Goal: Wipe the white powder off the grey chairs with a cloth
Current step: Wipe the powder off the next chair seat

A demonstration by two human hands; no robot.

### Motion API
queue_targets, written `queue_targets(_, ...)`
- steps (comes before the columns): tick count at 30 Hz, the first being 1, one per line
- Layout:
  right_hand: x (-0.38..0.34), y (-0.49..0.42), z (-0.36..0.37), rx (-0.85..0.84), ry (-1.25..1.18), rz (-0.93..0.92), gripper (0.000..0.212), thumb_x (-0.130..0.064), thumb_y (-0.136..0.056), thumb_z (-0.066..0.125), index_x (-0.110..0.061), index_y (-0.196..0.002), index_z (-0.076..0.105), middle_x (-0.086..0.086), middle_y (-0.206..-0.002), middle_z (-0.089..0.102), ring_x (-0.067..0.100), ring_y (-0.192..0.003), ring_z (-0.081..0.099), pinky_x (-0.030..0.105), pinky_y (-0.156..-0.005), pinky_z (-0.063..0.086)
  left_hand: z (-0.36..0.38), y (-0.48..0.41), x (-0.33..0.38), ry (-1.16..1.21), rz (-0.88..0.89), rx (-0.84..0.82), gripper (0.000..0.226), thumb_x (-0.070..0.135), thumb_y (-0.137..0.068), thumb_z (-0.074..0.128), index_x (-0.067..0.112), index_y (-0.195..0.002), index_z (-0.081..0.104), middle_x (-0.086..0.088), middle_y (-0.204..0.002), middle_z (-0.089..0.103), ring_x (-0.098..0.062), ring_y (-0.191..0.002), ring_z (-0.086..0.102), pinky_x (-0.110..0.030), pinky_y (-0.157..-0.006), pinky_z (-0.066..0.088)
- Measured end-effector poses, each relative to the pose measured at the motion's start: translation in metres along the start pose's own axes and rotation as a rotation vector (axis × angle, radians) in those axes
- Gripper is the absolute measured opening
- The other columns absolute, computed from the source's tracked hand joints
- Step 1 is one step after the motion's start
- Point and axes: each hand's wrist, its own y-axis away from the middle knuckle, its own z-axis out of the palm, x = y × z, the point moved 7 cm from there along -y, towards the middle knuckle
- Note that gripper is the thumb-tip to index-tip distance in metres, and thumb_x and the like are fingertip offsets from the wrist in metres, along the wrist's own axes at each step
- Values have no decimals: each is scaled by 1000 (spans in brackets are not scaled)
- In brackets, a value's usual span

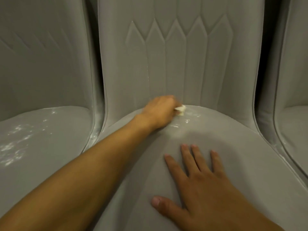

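In the head view, the left hand (159,112) is reaching to the far end of the middle chair (233,147), where the seat is meeting the backrest. Its fingers are curling round a small pale cloth (180,110), which is poking out on the right of the fist and touching the seat. Streaks of white powder (186,121) are lying on the seat just right of and nearer than the cloth. The right hand (200,179) is resting palm down on the near part of the same seat, fingers straight and spread, grasping nothing. The left chair (50,72) is carrying more powder patches (15,144) across its seat. The right chair (293,122) is showing only its edge.
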Motion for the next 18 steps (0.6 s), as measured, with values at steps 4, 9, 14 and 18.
queue_targets(4, 0, 2, 1, 20, 1, -7, 88, -84, -87, 21, -22, -131, 66, 25, -134, 60, 44, -123, 58, 64, -96, 25, -7, 7, -44, -131, -215, 69, 15, 15, -96, 56, 15, -104, 69, -12, -115, 63, -39, -105, 61, -39, -77, 45)
queue_targets(9, -2, 1, -1, 59, 36, -21, 88, -84, -87, 24, -21, -133, 64, 26, -134, 59, 45, -124, 57, 65, -96, 27, 4, -6, -31, -23, -239, 19, 15, 22, -94, 54, 17, -100, 68, -18, -109, 68, -44, -105, 61, -38, -74, 43)
queue_targets(14, -2, -1, 1, 25, 18, 5, 88, -85, -85, 22, -24, -131, 66, 24, -134, 60, 44, -122, 59, 65, -96, 29, 14, -21, 21, 114, -86, -38, 29, 29, -98, 57, 29, -123, 70, -13, -126, 68, -38, -119, 59, -39, -95, 49)
queue_targets(18, -2, -2, 1, 14, 16, 12, 87, -86, -85, 23, -25, -130, 67, 23, -133, 61, 42, -122, 60, 63, -95, 26, 15, -17, 38, 235, 30, -68, 29, 28, -101, 57, 34, -127, 68, -3, -128, 69, -30, -119, 61, -37, -95, 48)
